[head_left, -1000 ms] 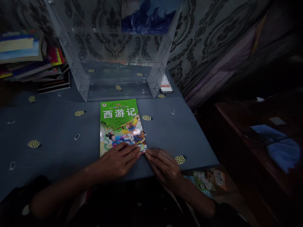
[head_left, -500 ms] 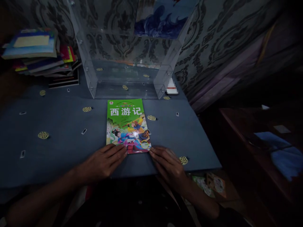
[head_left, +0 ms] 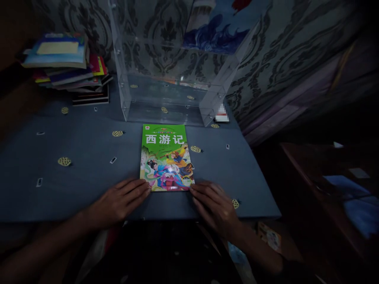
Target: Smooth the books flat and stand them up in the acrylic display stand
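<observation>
One green book [head_left: 166,157] lies flat on the table [head_left: 89,148], near the front edge. My left hand [head_left: 122,200] touches its near left corner, and my right hand [head_left: 214,207] its near right corner. The fingers of each hand lie close together, but I can't tell if they pinch. A clear stand [head_left: 213,98] is near the back edge, with piled books [head_left: 69,71] to its left.

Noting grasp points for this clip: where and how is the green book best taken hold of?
Probably by the green book's two near corners, from the person's side: it lies flat on the table, cover up, far edge close to the clear rack. The left hand and right hand are at those corners.
</observation>
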A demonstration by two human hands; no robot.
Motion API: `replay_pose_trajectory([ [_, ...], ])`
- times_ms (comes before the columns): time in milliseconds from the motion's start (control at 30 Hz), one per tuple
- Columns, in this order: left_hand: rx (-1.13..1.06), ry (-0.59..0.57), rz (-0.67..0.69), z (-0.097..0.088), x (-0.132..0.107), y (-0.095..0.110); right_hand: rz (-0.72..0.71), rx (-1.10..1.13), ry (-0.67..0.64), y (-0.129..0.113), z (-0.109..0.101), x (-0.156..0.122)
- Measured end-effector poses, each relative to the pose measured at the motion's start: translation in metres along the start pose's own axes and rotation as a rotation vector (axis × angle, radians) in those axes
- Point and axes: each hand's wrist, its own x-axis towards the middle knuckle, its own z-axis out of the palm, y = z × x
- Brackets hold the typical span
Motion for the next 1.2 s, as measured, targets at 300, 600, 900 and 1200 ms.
replay_pose_trajectory([
  [300, -0.061, 0.115, -0.06, -0.008, 0.015, 0.003, -0.083, 0.047, -0.175, -0.006, 0.003, 0.053],
  [600, -0.074, 0.089, -0.139, 0.001, 0.012, 0.01, -0.232, 0.183, -0.479, 0.001, 0.059, 0.115],
  [900, -0.008, 0.123, -0.183, -0.005, 0.027, 0.011, -0.009, 0.01, -0.367, 0.097, 0.083, 0.166],
  [1200, 0.203, 0.09, -0.22, -0.006, 0.036, -0.008, 0.265, 0.015, -0.109, 0.133, 0.064, 0.126],
])
